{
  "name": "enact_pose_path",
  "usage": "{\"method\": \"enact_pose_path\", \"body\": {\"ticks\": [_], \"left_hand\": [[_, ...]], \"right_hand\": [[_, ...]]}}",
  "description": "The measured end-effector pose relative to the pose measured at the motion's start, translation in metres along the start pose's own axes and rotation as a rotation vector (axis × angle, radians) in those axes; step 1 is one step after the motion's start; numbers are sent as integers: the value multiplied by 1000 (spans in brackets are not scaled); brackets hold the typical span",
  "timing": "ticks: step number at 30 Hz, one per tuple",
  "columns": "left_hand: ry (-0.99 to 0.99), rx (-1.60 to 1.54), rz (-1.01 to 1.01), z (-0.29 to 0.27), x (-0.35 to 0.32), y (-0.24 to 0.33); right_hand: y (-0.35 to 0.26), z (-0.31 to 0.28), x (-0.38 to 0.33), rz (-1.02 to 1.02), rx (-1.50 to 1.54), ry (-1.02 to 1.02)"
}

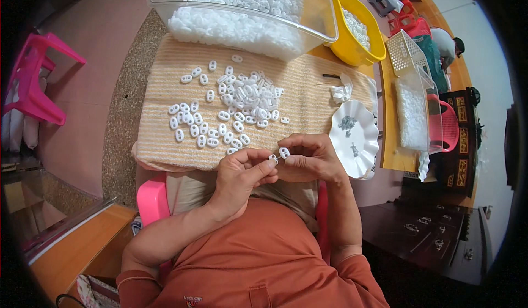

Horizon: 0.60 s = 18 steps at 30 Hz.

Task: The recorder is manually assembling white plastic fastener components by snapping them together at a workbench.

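Note:
My left hand [245, 175] pinches a small white plastic piece [273, 158] between thumb and forefinger. Right beside it, my right hand [312, 157] holds a white oval plastic piece with two holes [284, 153] by thumb and fingertips. The two pieces almost meet in front of my body; whether they are joined I cannot tell. Beyond my hands, a heap of small translucent white parts [254, 94] lies on a striped towel [165, 80]. Several more white two-hole ovals [195, 130] are spread left of the heap and in front of it.
A clear plastic bin [236, 33] full of white parts stands at the far edge, with a yellow basin [360, 58] beside it. To the right, a fluted white plate [352, 157] bears small dark bits. Pink stool [41, 88] at left; another person [443, 47] far right.

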<state>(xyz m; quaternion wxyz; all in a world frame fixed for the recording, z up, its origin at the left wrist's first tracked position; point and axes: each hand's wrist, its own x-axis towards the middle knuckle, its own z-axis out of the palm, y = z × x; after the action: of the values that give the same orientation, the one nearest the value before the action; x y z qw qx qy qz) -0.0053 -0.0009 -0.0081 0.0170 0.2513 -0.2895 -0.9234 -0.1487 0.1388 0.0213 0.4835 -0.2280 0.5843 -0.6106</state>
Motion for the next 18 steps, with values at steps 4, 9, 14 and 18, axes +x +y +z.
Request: {"method": "enact_pose_path", "body": {"ticks": [4,9,14,18], "left_hand": [[8,4,-12,-1,1,0],[11,18,-13,-1,1,1],[11,13,-14,-1,2,0],[11,14,-18,-1,2,1]], "right_hand": [[2,-1,1,4,33,-4],[1,-1,1,4,53,-5],[2,-2,2,24,32,5],[5,-5,2,25,-17,3]]}}
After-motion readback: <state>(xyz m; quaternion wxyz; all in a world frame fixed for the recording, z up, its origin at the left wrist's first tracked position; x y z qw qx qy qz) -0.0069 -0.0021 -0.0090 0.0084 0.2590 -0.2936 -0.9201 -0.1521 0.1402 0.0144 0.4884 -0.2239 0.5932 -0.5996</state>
